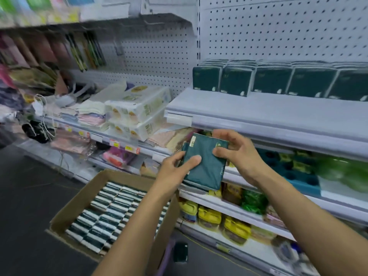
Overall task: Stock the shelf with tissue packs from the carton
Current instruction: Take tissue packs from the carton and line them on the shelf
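Teal, soft flat tissue packs (205, 164) are held stacked mid-air below the white metal shelf (258, 114) | pinched by left hand (175, 170) and right hand (237, 152) | ribbed rows packed in the brown cardboard carton (83, 196) underneath.

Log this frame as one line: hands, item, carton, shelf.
left hand: grips tissue packs | right hand: grips same | carton: still stocked | shelf: row along back, front bare
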